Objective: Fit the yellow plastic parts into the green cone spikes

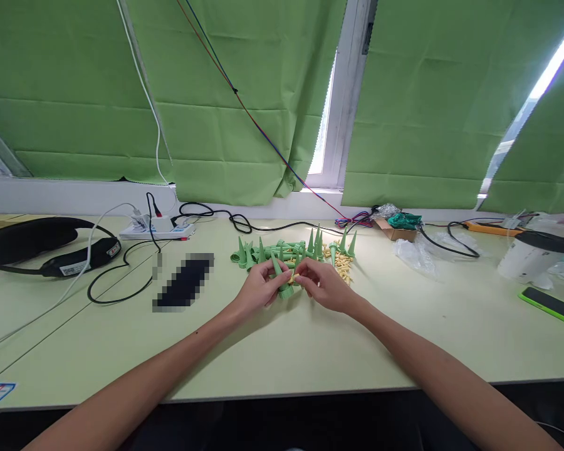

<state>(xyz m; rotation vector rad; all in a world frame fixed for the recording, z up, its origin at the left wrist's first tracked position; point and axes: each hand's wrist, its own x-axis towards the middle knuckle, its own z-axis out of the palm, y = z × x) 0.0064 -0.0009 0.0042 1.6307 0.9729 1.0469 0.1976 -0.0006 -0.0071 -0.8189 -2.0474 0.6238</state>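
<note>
My left hand (262, 285) is closed around a green plastic spike (284, 290), its pointed end tilted up and away. Close against it, my right hand (323, 285) pinches a small yellow piece (293, 278) at the side of the spike. Just beyond both hands lies a pile of green spikes (289, 245), some standing on their wide ends and others on their sides. To the right of that pile are many small yellow pieces (344, 267), loosely heaped. My fingers partly hide where the yellow piece meets the spike.
Left on the table (338, 357) are a headset (51, 235), a power strip (157, 228) with cables, and a blurred dark rectangle (183, 283). To the right are a plastic bag (416, 255), a small cardboard box (395, 230), a lidded cup (531, 260) and a green-edged phone (552, 305).
</note>
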